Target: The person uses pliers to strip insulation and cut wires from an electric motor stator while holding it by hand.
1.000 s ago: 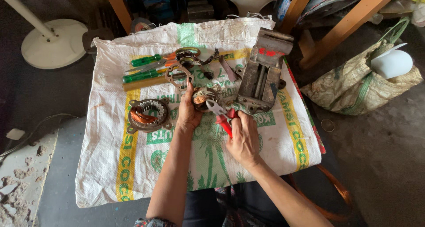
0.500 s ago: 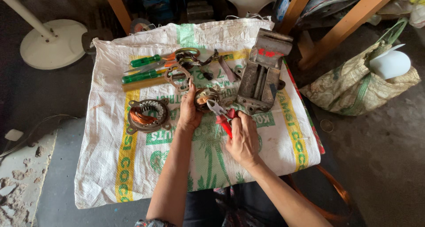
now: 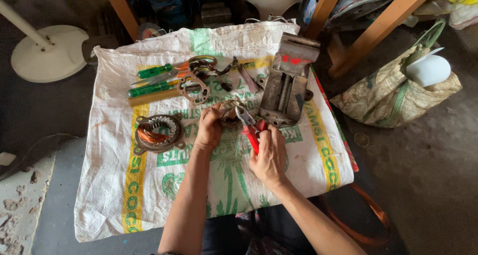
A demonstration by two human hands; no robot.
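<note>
Left hand [image 3: 209,129] palm-down, fingers curled around small metal part [image 3: 230,116] mid-sack [image 3: 149,195], right of motor stator [image 3: 157,132]. Right hand [image 3: 269,154] clenched on red-handled pliers [image 3: 249,125], nose at the part. Bench vise [image 3: 287,83] just right.

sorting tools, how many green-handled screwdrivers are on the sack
2, both at the sack's upper left: upper screwdriver and lower screwdriver, lying side by side. More may hide under the clutter.
</note>
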